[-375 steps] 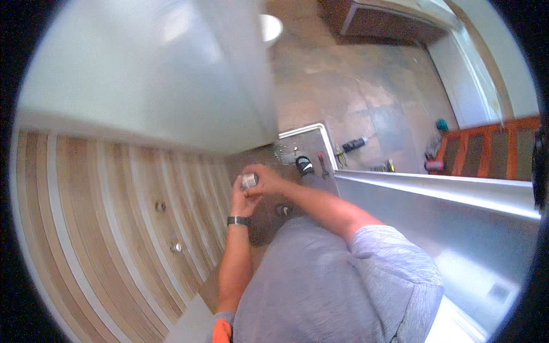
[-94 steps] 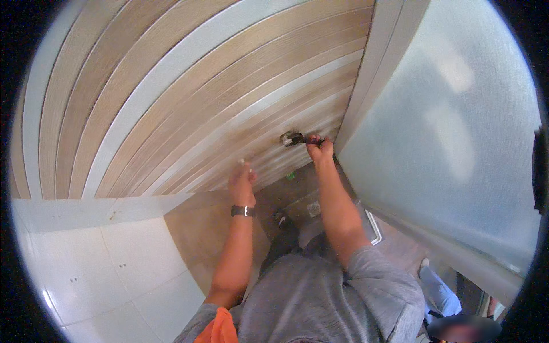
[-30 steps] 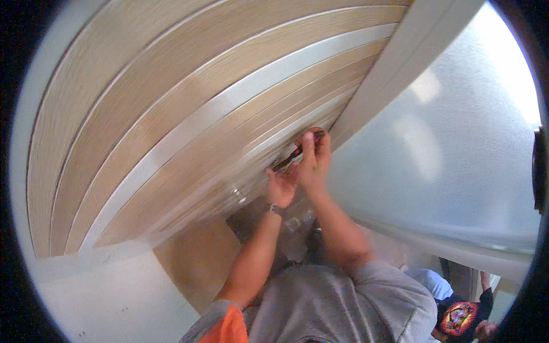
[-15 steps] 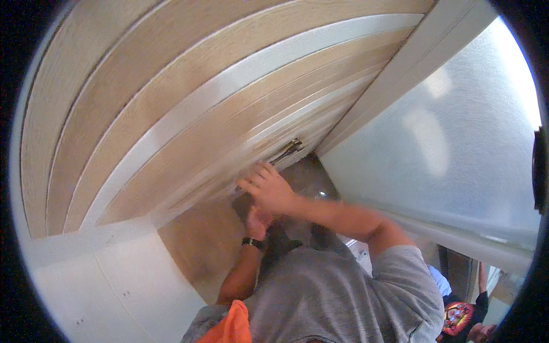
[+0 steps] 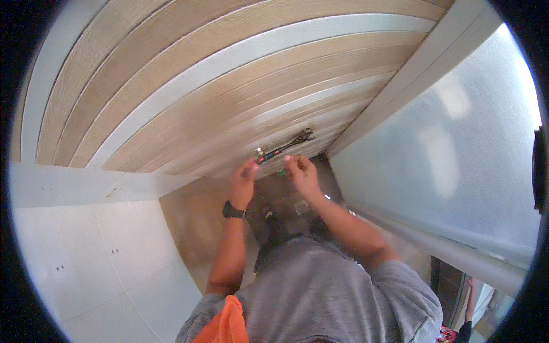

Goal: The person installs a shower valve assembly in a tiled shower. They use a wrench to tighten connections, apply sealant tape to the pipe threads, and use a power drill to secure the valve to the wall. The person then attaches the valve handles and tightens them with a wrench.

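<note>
My left hand (image 5: 245,180), with a dark watch on its wrist, reaches to the wood-look wall, thumb and fingertips pinched together beside a small shiny metal fitting (image 5: 259,152). Whatever they pinch is too small to make out. A long dark tool with reddish marks (image 5: 286,147) slants along the wall from near those fingertips up to the right; its exact kind is unclear. My right hand (image 5: 303,176) is just below the tool, apart from my left, fingers curled in to the thumb. What it holds, if anything, is hidden.
Striped wood-look planks (image 5: 229,74) cover the wall ahead. A frosted panel (image 5: 434,143) rises on the right, and white cabinet-like panels (image 5: 103,257) stand on the left. A small green thing (image 5: 281,171) lies beside my right hand. Another person's arm (image 5: 470,303) shows at lower right.
My hands, together and blurred before, have separated: the left moved up to the metal fitting, the right shifted rightward. The fitting now shows between them and the dark tool.
</note>
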`<state>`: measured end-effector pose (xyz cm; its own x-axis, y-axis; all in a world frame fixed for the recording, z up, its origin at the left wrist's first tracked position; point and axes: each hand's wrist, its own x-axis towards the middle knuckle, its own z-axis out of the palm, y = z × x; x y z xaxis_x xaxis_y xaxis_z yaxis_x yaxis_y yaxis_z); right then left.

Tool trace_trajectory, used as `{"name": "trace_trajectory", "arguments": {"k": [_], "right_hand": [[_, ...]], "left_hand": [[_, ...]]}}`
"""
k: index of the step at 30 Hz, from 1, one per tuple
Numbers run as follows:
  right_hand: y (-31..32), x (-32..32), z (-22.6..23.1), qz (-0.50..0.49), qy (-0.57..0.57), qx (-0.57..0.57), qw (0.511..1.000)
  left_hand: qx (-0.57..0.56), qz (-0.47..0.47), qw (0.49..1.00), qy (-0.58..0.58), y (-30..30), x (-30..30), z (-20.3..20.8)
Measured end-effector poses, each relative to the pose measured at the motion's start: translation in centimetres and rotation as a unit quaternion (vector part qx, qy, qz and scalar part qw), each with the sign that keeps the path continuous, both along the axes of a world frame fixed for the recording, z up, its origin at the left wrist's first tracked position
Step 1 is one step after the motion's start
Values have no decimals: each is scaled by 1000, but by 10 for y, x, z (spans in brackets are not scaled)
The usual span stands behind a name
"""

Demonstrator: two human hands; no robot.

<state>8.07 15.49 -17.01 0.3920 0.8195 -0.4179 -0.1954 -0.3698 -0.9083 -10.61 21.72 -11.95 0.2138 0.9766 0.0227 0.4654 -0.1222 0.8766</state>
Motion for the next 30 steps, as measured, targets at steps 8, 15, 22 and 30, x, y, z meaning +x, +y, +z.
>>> {"name": "trace_trajectory", "arguments": {"k": [8,15,22,30], "right_hand": [[31,-17,26,-34,188,56,980],[27,-18,-12,-66,73,43,994],[21,45,-45,103,-306,1,947],[19,158,-52,242,-660,-15,711]], "left_hand": [[57,23,998,-7,-18,-2,-17],[-37,40,997,-46,-30,7,-83],[-339,2,934,-114,-18,106,-203],[-383,25,815,-434,-38,184,-114]]}}
